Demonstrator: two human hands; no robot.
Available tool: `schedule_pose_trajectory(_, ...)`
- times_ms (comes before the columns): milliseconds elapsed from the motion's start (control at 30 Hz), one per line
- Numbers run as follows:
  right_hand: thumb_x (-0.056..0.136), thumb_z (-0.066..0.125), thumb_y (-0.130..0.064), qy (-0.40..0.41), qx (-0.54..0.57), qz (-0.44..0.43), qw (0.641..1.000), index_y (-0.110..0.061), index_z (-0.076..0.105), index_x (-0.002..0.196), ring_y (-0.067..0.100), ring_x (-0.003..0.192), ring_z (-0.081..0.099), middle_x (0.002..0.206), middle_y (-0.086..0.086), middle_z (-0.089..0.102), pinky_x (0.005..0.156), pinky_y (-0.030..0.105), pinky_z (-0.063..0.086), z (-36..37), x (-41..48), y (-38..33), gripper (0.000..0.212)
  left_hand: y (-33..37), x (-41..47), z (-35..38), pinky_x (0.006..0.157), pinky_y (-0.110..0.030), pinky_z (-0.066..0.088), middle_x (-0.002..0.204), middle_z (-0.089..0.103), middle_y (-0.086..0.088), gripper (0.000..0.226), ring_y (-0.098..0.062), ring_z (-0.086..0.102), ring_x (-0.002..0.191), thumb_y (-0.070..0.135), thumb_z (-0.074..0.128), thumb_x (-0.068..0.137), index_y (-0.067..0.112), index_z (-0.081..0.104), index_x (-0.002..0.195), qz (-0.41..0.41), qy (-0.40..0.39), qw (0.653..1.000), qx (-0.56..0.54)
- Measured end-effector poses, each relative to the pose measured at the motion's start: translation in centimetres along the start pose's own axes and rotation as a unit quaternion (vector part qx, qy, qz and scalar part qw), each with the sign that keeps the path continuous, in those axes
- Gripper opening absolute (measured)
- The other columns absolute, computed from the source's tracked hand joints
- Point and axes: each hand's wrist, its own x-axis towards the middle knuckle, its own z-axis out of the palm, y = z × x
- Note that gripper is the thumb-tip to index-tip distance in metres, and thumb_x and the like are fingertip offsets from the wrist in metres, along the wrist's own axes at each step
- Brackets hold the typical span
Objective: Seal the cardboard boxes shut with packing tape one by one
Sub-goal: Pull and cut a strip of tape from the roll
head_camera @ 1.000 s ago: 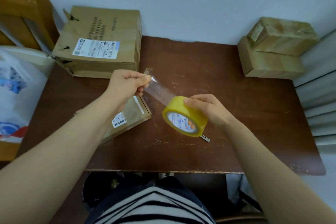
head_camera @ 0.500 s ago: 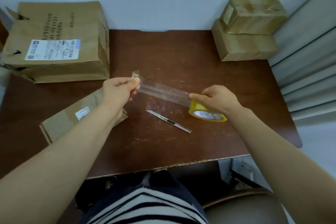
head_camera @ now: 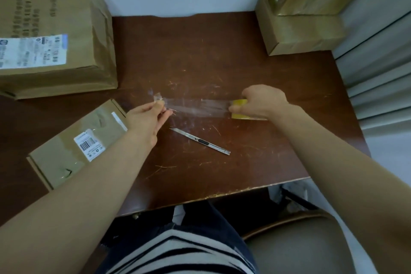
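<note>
A clear strip of packing tape (head_camera: pixel 195 107) is stretched level above the middle of the brown table (head_camera: pixel 200 55). My left hand (head_camera: pixel 146 118) pinches its free end. My right hand (head_camera: pixel 262 102) grips the yellow tape roll (head_camera: pixel 239 109), most of which is hidden under my fingers. A small flat cardboard box (head_camera: pixel 77 142) with a barcode label lies at the left, partly under my left forearm. A large cardboard box (head_camera: pixel 53 35) stands at the back left. Two stacked boxes (head_camera: pixel 304 6) sit at the back right.
A slim metal utility knife (head_camera: pixel 200 141) lies on the table just in front of the stretched tape. Grey slatted panels (head_camera: pixel 378 51) border the table's right side. The table's front edge is near my striped shirt, with a chair seat at lower right.
The roll has moved further right and the pulled-out strip has grown longer and more level. The view has shifted right, so the knife and small box now show more fully.
</note>
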Motion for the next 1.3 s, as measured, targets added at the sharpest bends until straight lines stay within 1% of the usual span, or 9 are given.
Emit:
schedule_pose_trajectory(133, 0.076, 0.047, -0.079, -0.057, 0.098, 0.022, 0.993, -0.015, 0.064, 0.072, 0.015, 0.067, 0.057, 0.070, 0.000, 0.062, 0.053, 0.027, 0.038, -0.6, -1.1, 2.6, 0.066, -0.1, 0.2, 0.3, 0.069, -0.025, 0.060, 0.084, 0.066, -0.011, 0.002, -0.016, 0.069, 0.073, 0.002, 0.068, 0.084, 0.003, 0.066, 0.085, -0.014, -0.011, 1.000, -0.012)
schedule_pose_trajectory(300, 0.068, 0.043, -0.087, -0.083, -0.033, 0.102, 0.991, -0.014, 0.053, 0.060, 0.015, 0.058, 0.054, 0.059, 0.000, 0.056, 0.051, 0.027, 0.034, -1.2, -1.1, 4.2, 0.074, 0.2, 0.2, 1.4, 0.060, -0.021, 0.057, 0.080, 0.067, -0.012, 0.005, -0.014, 0.071, 0.063, -0.001, 0.069, 0.082, 0.002, 0.067, 0.079, -0.021, -0.030, 0.999, -0.012)
schedule_pose_trajectory(567, 0.075, 0.050, -0.078, -0.049, -0.169, 0.124, 0.977, -0.016, 0.052, 0.076, 0.016, 0.057, 0.044, 0.065, -0.001, 0.045, 0.047, 0.026, 0.026, 1.1, 1.2, -1.0, 0.062, -0.8, 1.2, 0.7, 0.066, -0.025, 0.060, 0.084, 0.068, -0.011, 0.007, -0.019, 0.070, 0.075, 0.001, 0.069, 0.083, 0.005, 0.066, 0.078, -0.024, 0.028, 0.999, 0.012)
schedule_pose_trajectory(633, 0.078, 0.055, -0.072, -0.029, -0.171, 0.108, 0.979, -0.016, 0.058, 0.098, 0.019, 0.069, 0.050, 0.069, -0.001, 0.046, 0.056, 0.028, 0.032, 1.4, 1.7, -1.9, 0.059, -0.9, 1.3, 0.6, 0.069, -0.026, 0.060, 0.085, 0.068, -0.010, 0.005, -0.017, 0.069, 0.075, 0.003, 0.070, 0.083, 0.005, 0.067, 0.080, -0.019, 0.037, 0.999, 0.013)
schedule_pose_trajectory(700, 0.082, 0.059, -0.063, 0.002, -0.178, 0.075, 0.981, -0.012, 0.056, 0.114, 0.022, 0.090, 0.059, 0.091, 0.000, 0.059, 0.073, 0.033, 0.037, 1.7, 2.1, -2.6, 0.060, -1.1, 1.4, 0.5, 0.070, -0.028, 0.060, 0.087, 0.068, -0.010, 0.004, -0.018, 0.069, 0.077, 0.004, 0.070, 0.084, 0.005, 0.067, 0.082, -0.022, 0.044, 0.999, 0.008)
schedule_pose_trajectory(800, 0.087, 0.062, -0.049, 0.039, -0.243, 0.026, 0.969, -0.010, 0.053, 0.125, 0.026, 0.111, 0.053, 0.120, 0.009, 0.056, 0.090, 0.036, 0.036, 2.3, 2.2, -3.6, 0.055, -1.2, 1.5, 0.5, 0.072, -0.028, 0.060, 0.088, 0.068, -0.010, 0.002, -0.019, 0.069, 0.078, 0.005, 0.070, 0.084, 0.005, 0.068, 0.084, -0.023, 0.041, 0.999, 0.011)
schedule_pose_trajectory(1100, 0.093, 0.052, -0.020, 0.027, -0.342, -0.138, 0.929, -0.020, 0.064, 0.114, 0.025, 0.108, 0.052, 0.114, 0.004, 0.061, 0.101, 0.038, 0.027, 2.4, 1.6, -5.0, 0.024, -1.5, 1.6, 0.1, 0.070, -0.026, 0.060, 0.087, 0.067, -0.009, 0.004, -0.017, 0.069, 0.078, 0.005, 0.070, 0.084, 0.006, 0.068, 0.081, -0.031, 0.032, 0.999, 0.007)
schedule_pose_trajectory(1200, 0.092, 0.051, -0.018, 0.058, -0.308, -0.166, 0.935, -0.018, 0.067, 0.107, 0.027, 0.107, 0.051, 0.107, 0.004, 0.062, 0.110, 0.042, 0.020, 2.7, 0.5, -5.5, 0.022, -1.4, 1.7, 0.1, 0.072, -0.028, 0.060, 0.090, 0.067, -0.009, 0.003, -0.019, 0.069, 0.081, 0.005, 0.070, 0.084, 0.005, 0.068, 0.083, -0.031, 0.022, 0.999, 0.010)
schedule_pose_trajectory(1300, 0.094, 0.049, -0.024, 0.057, -0.173, -0.177, 0.967, -0.016, 0.065, 0.110, 0.027, 0.106, 0.052, 0.107, 0.004, 0.060, 0.099, 0.038, 0.032, 4.5, -1.7, -6.8, 0.024, -1.2, 1.9, -0.1, 0.073, -0.030, 0.060, 0.092, 0.066, -0.010, 0.004, -0.020, 0.068, 0.082, 0.003, 0.070, 0.084, 0.004, 0.066, 0.084, -0.037, 0.008, 0.999, 0.008)
